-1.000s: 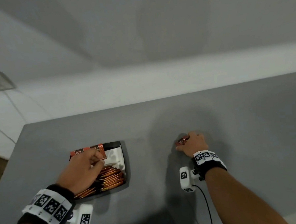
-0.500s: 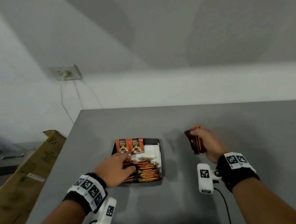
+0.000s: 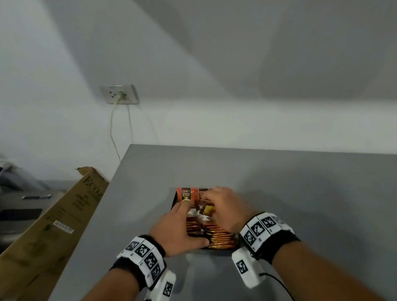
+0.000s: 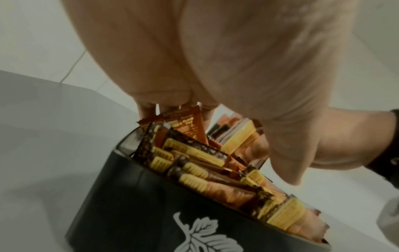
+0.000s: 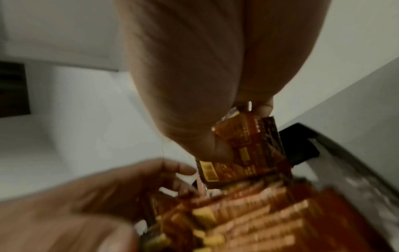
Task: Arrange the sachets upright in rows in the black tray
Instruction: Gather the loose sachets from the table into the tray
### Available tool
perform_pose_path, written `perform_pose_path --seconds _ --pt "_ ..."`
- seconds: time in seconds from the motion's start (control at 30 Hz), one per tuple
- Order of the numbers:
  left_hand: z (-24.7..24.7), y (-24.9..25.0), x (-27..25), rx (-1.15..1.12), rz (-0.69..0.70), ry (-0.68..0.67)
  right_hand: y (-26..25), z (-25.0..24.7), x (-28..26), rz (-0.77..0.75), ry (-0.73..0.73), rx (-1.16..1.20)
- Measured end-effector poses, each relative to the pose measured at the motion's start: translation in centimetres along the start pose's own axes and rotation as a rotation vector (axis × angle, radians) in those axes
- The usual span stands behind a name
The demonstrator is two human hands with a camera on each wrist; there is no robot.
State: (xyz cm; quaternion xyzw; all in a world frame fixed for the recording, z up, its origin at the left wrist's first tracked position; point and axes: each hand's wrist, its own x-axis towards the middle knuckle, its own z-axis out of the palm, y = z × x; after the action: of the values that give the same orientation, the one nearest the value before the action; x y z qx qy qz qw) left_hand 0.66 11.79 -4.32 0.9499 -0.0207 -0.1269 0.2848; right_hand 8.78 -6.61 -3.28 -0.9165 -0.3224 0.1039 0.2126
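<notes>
The black tray (image 3: 219,251) (image 4: 140,204) sits on the grey table (image 3: 322,201), packed with orange-brown sachets (image 3: 220,237) (image 4: 194,170) lying in a leaning row. Two sachets (image 3: 186,194) stand upright at its far wall. My left hand (image 3: 174,227) lies over the tray's left side, fingers stretched to the upright sachets and thumb along the near rim. My right hand (image 3: 227,206) hovers over the tray's far right and pinches a small bundle of sachets (image 5: 248,150) (image 3: 207,210) between thumb and fingers. The tray's floor is hidden.
A long cardboard box (image 3: 59,229) leans against the table's left edge. On the wall behind is a socket (image 3: 119,94) with a cable hanging down. Grey tabletop stretches right of the tray.
My right hand lifted the bundle of sachets from the table right of the tray and brought it left over the tray. The left hand stayed on the tray's sachets.
</notes>
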Motion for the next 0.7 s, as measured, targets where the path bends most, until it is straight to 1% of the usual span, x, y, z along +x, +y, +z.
perform_pose_path --seconds 0.1,0.17,0.23,0.3,0.4,0.47,0.53,0.6,0.7 --pt "-0.1 -0.4 0.4 -0.03 0.014 0.0 -0.6 1.1 0.3 -0.029 -0.088 -0.025" --pt "-0.1 -0.5 0.8 -0.024 0.033 0.016 -1.1 1.2 0.4 0.019 -0.171 -0.012" --pt "-0.2 -0.3 1.1 -0.032 0.063 0.013 -1.3 1.3 0.0 0.081 -0.208 0.095" --pt "-0.5 0.1 1.4 0.011 0.09 -0.02 -0.9 1.4 -0.5 0.129 -0.195 0.189" --pt "-0.8 0.3 2.1 0.139 0.122 -0.073 -0.3 1.3 -1.4 0.174 -0.15 0.245" --pt "-1.1 0.3 2.6 0.202 0.12 -0.12 -0.3 1.2 -1.6 0.185 -0.159 0.26" --pt "-1.6 0.5 3.1 0.209 0.097 -0.197 -0.3 1.2 -1.5 0.19 -0.153 0.267" --pt "-1.9 0.7 3.4 0.173 0.065 -0.26 -0.2 1.3 -1.5 0.202 -0.118 0.297" --pt "-2.1 0.8 4.0 0.139 0.055 -0.293 -0.1 1.4 -1.8 0.231 -0.063 0.335"
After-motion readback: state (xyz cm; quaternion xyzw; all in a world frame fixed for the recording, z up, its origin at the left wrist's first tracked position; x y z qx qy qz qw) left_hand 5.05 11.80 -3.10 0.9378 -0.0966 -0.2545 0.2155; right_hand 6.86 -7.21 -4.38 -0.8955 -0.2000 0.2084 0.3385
